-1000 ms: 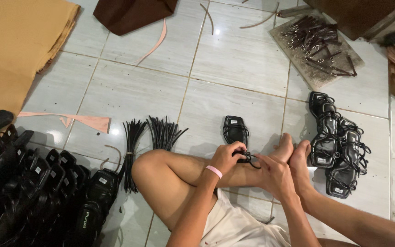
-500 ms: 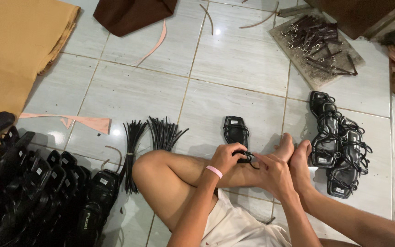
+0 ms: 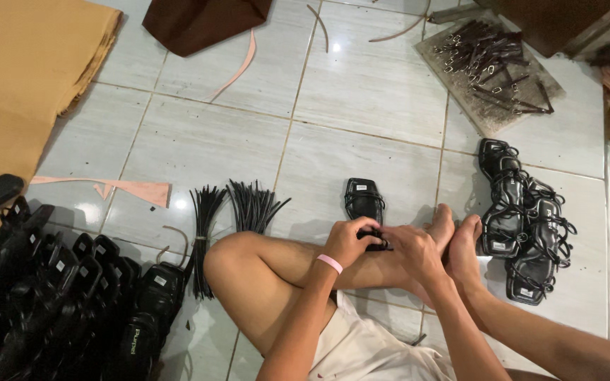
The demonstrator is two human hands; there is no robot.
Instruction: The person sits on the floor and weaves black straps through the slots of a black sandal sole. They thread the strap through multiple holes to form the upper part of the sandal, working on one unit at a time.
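A black strappy flat sandal with a square toe (image 3: 363, 204) lies on the pale grey tiled floor (image 3: 361, 106), its heel end resting against the person's bare shin. The left hand (image 3: 348, 240), a pink band on its wrist, has its grip pinched on the sandal's heel straps; the right hand (image 3: 414, 252) meets it from the other side, fingers closed on the same straps.

To the right of the sandal, past the person's bare feet, sits a pile of finished black strappy sandals (image 3: 524, 226). To the sandal's left lie two tied bundles of thin black straps (image 3: 231, 215), and farther left a dense row of black sandal soles (image 3: 58, 296). Beyond the sandal, toward the upper right, a worn grey board (image 3: 460, 92) carries dark buckled straps (image 3: 485, 60). A tan folded sheet of material (image 3: 22, 77) lies far to the sandal's upper left.
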